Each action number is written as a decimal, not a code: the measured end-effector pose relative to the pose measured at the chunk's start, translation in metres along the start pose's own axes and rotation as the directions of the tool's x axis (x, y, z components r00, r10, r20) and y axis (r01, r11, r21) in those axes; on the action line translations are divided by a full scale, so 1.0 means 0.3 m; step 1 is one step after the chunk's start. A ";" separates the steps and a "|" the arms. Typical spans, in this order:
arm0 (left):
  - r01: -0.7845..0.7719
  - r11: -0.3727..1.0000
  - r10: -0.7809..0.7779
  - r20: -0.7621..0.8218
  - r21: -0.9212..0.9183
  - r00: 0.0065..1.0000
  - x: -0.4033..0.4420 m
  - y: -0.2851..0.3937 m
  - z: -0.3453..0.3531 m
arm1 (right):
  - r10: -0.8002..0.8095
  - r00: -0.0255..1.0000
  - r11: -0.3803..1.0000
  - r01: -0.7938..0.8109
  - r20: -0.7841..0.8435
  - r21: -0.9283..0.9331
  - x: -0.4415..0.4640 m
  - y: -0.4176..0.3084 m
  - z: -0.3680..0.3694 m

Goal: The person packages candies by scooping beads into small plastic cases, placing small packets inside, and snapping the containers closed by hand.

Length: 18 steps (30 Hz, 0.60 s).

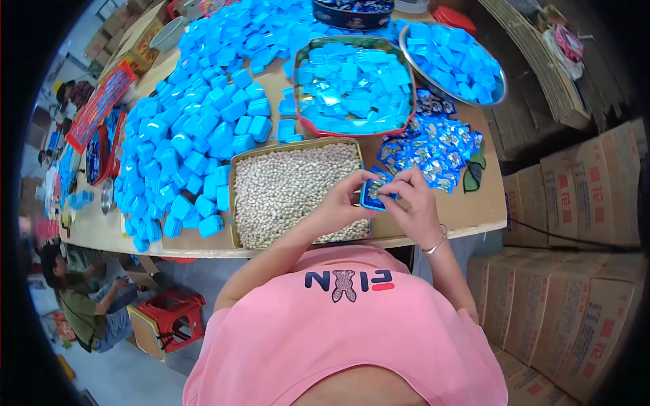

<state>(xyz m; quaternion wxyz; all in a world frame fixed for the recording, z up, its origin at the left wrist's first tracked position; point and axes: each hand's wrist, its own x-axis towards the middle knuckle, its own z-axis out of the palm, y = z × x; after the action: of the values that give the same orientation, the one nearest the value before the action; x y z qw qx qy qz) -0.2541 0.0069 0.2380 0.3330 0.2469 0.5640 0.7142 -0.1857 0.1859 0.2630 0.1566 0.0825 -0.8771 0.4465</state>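
Observation:
My left hand (pixel 340 203) is closed around a small blue plastic box (pixel 367 203), just past the right edge of a tray of pale round beads or pellets (pixel 298 179). With its fingers pinched, my right hand (pixel 414 206) holds a small blue printed packet (pixel 376 189) at the top of that box. Whether the packet is partly inside the box is hidden by my fingers. Loose blue packets (pixel 433 145) lie heaped beyond my right hand. A red-rimmed tray (pixel 305 125) of translucent blue plastic pieces stands behind the pellet tray.
A big pile of blue boxes (pixel 183 155) covers the table's left side. At the back right are a metal bowl (pixel 502 84) of blue pieces and a dark round tin (pixel 352 19). Cartons (pixel 575 196) stand right of the table. Another person (pixel 91 298) sits at lower left near a red stool (pixel 177 318).

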 end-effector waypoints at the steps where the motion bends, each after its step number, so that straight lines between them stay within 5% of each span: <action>1: -0.019 0.999 0.019 -0.006 -0.038 1.000 -0.020 0.014 -0.013 | -0.056 0.998 0.998 0.056 -0.013 -0.003 0.007 -0.014 0.020; 5: -0.097 0.986 0.093 -0.033 -0.139 0.995 -0.092 0.058 -0.071 | -0.240 0.969 0.971 0.240 -0.052 -0.010 0.047 -0.065 0.093; 9: 0.029 0.947 -0.080 -0.147 -0.321 0.986 -0.151 0.080 -0.118 | -0.412 0.909 0.906 0.416 0.064 -0.082 0.093 -0.089 0.132; 11: 0.016 0.947 -0.079 -0.185 -0.321 0.980 -0.164 0.095 -0.142 | -0.350 0.924 0.931 0.325 0.153 0.164 0.142 -0.127 0.123; 14: 0.016 0.938 -0.123 -0.288 -0.347 0.950 -0.190 0.112 -0.180 | -0.193 0.977 0.976 0.182 0.092 0.120 0.280 0.001 0.139; 16: 0.007 0.924 -0.127 -0.291 -0.381 0.948 -0.195 0.114 -0.211 | -0.040 0.999 0.985 0.039 0.000 -0.167 0.419 0.114 0.158; 18: -0.011 0.894 -0.133 -0.289 -0.448 0.948 -0.204 0.105 -0.241 | -0.250 0.968 0.877 0.227 0.001 -0.423 0.549 0.272 0.177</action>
<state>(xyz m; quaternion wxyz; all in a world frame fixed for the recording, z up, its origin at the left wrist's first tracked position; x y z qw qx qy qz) -0.2728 -0.0900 0.2525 0.3096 0.0304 0.4390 0.8429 -0.3739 0.1901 0.2291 0.2476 0.1422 -0.9312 0.2267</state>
